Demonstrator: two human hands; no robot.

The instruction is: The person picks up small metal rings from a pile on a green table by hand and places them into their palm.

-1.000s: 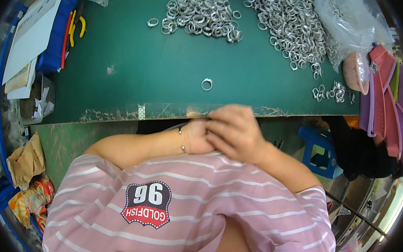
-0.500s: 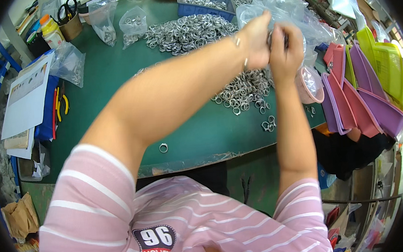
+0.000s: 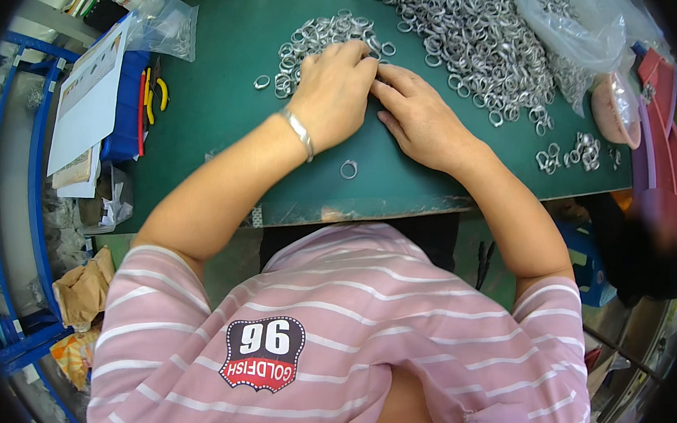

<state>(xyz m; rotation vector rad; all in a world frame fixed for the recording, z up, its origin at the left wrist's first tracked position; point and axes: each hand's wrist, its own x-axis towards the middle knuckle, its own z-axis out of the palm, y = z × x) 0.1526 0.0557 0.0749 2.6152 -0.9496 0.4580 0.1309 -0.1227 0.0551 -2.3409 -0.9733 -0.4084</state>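
Silver-coloured metal rings lie in a small heap (image 3: 320, 34) on the green tabletop, just beyond my left hand (image 3: 335, 92). That hand, with a silver bangle at its wrist, is closed with its fingers bent at the near side of the heap; whatever they grip is hidden. My right hand (image 3: 424, 119) rests beside it, fingers stretched toward the left fingertips and thumb apart. The two hands meet or nearly meet at the fingertips. A single ring (image 3: 349, 168) lies on the table nearer to me, and another ring (image 3: 262, 82) sits left of the heap.
A much larger pile of rings (image 3: 493, 48) spreads at the far right, beside a clear plastic bag (image 3: 569, 14). Past it are a pink basket (image 3: 615, 110) and red and purple trays (image 3: 662, 130). Papers (image 3: 91, 96) and yellow-handled pliers (image 3: 156, 95) lie at the left.
Both hands have come down and left, away from the plastic bag at the far right, to the small ring heap. The view has shifted as well.
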